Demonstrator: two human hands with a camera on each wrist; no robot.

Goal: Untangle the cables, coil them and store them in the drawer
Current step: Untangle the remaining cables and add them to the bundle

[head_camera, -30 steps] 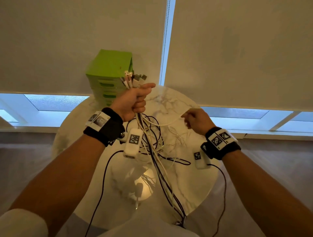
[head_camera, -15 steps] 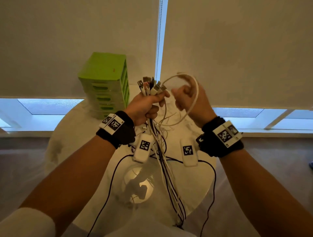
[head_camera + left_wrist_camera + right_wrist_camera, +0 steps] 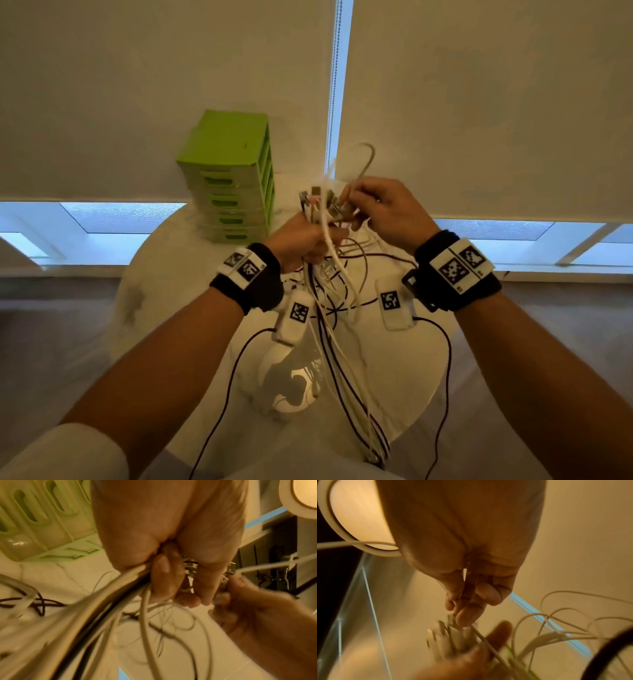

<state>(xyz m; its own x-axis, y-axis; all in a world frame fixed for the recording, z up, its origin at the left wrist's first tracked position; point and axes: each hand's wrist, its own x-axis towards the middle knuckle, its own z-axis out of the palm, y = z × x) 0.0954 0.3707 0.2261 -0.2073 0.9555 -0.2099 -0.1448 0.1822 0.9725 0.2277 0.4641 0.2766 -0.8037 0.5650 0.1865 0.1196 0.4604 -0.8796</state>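
My left hand (image 3: 303,240) grips a bundle of white and dark cables (image 3: 337,329) above the round marble table (image 3: 404,373), their plug ends (image 3: 320,200) sticking up out of the fist. The loose lengths hang down past the table's near edge. In the left wrist view the fingers (image 3: 164,574) curl round the cables (image 3: 96,609). My right hand (image 3: 375,209) pinches a thin white cable (image 3: 368,161) right at the plugs, and its loop arcs up above the hand. In the right wrist view the fingertips (image 3: 465,615) meet on that cable beside the blurred plugs (image 3: 450,635).
A green drawer unit (image 3: 231,178) with several shut drawers stands at the back left of the table. White roller blinds hang behind, with a bead chain (image 3: 334,82) between them. Black wires (image 3: 445,370) run from the wrist devices down over the table.
My right hand rose from the table carrying a white cable in a loop and came in to the plug ends. My left hand stayed raised with the bundle.
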